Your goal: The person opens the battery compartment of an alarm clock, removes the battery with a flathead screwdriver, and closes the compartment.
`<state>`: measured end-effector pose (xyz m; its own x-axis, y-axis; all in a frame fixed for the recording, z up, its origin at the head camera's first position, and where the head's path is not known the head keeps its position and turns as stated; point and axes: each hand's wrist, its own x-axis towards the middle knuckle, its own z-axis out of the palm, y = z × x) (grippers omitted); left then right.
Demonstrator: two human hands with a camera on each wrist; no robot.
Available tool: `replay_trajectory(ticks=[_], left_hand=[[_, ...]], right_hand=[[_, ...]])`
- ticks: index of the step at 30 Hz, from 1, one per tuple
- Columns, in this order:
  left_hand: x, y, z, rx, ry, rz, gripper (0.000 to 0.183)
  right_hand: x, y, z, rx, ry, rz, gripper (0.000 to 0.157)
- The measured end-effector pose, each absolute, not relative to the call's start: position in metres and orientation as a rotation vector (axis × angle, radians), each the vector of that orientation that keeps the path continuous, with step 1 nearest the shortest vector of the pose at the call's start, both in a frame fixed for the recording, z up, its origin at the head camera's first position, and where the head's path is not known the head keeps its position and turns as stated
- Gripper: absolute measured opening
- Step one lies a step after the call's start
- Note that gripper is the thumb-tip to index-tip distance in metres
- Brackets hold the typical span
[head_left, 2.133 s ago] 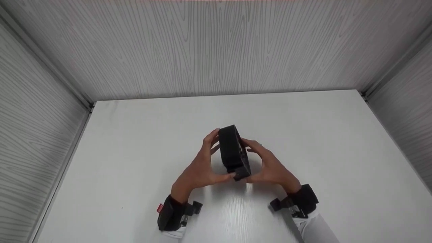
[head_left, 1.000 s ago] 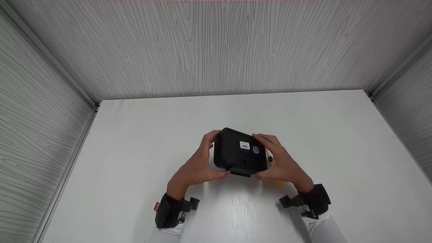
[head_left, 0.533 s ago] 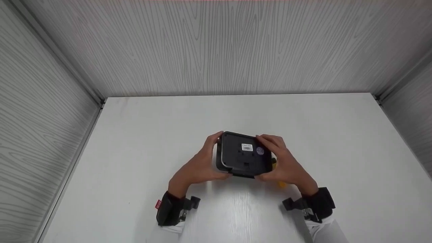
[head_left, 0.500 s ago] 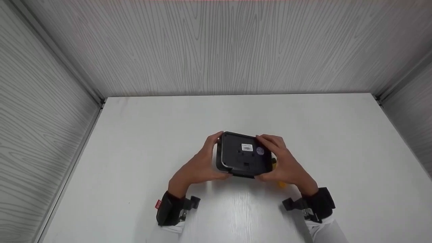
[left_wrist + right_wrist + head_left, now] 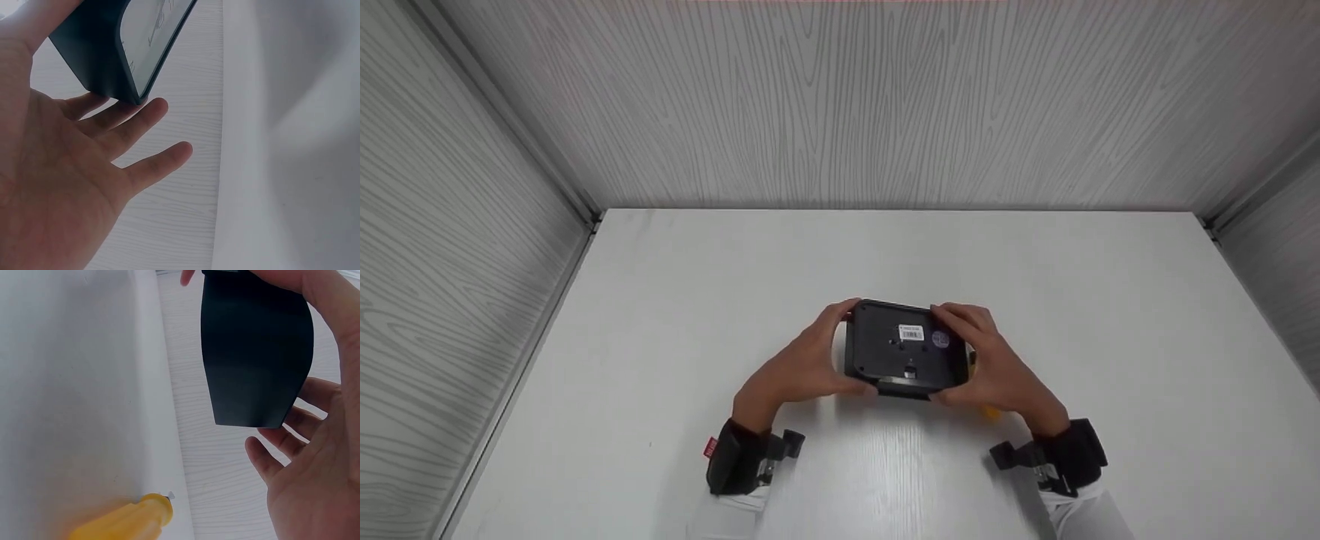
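Note:
A black desk clock (image 5: 877, 349) is raised off the table, its back turned to the head camera. A barcode label and a round purple sticker are on that back. My left hand (image 5: 802, 367) grips its left end, thumb at the lower edge and fingers at the top. At the other end my right hand (image 5: 997, 367) holds it the same way. Part of a white face with dark marks shows on the clock (image 5: 154, 34) in the left wrist view. Beside my right hand lies a yellow tool handle (image 5: 129, 520), probably a screwdriver's, mostly hidden in the head view.
The white table (image 5: 697, 277) has a grey wood-grained panel (image 5: 840, 105) behind it and side panels at left and right. Both wrists wear black camera straps, the left one (image 5: 739, 457) with a red tag.
Two seconds ago the clock was edge-on; it has since turned so its back faces up. Over the last half second it tilted slightly, with both hands keeping their grip.

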<state>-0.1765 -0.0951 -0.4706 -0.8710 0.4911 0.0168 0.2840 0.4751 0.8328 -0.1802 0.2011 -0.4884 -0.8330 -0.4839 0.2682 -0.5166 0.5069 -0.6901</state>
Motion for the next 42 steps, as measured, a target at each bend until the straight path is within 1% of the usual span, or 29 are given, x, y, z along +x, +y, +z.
replay_trajectory(ticks=[12, 25, 32, 42], left_hand=[[-0.178, -0.101, -0.472, 0.651, 2.516, 1.257, 0.108], [-0.180, -0.097, -0.474, 0.630, 2.498, 1.208, 0.108], [-0.180, -0.097, -0.476, 0.632, 2.521, 1.158, 0.108], [-0.176, -0.100, -0.477, 0.633, 2.547, 1.109, 0.105]], right_hand=[[-0.185, 0.199, -0.488, 0.907, -2.711, 1.305, 0.106], [-0.181, 0.203, -0.492, 0.875, -2.748, 1.283, 0.108], [-0.183, 0.202, -0.494, 0.892, -2.749, 1.258, 0.104], [-0.182, 0.199, -0.499, 0.911, -2.780, 1.257, 0.105]])
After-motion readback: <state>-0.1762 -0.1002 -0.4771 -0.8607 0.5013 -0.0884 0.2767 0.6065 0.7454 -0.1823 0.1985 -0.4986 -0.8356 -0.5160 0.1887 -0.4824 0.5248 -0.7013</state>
